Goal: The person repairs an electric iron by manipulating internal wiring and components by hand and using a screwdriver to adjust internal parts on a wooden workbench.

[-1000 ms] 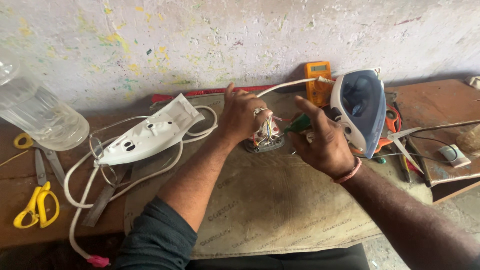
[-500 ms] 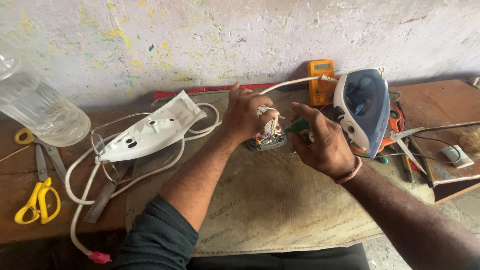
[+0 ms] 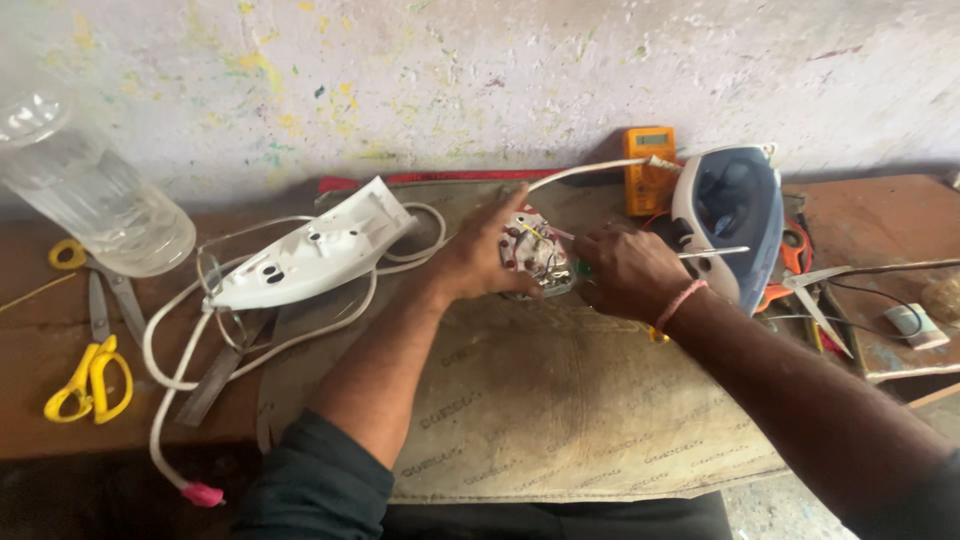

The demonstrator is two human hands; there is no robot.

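My left hand point(image 3: 482, 255) grips a small wired part point(image 3: 538, 256) with coloured wires, holding it on the burlap mat point(image 3: 540, 400). My right hand point(image 3: 625, 272) is closed on a green-handled screwdriver point(image 3: 583, 268), its tip at the wired part. A white cord point(image 3: 585, 172) runs from the part toward the blue and white iron body point(image 3: 730, 215), which stands on edge just right of my right hand. The white iron cover point(image 3: 315, 250) lies to the left of my left hand.
A clear plastic bottle point(image 3: 95, 200) lies at the far left. Yellow-handled scissors point(image 3: 90, 375) and metal snips point(image 3: 115, 295) lie left of the mat. An orange multimeter point(image 3: 650, 170) stands by the wall. Tools and a small white piece point(image 3: 915, 322) clutter the right.
Both hands have lowered toward the mat with the wired part. The right hand's fingers have closed in over the screwdriver against the part.
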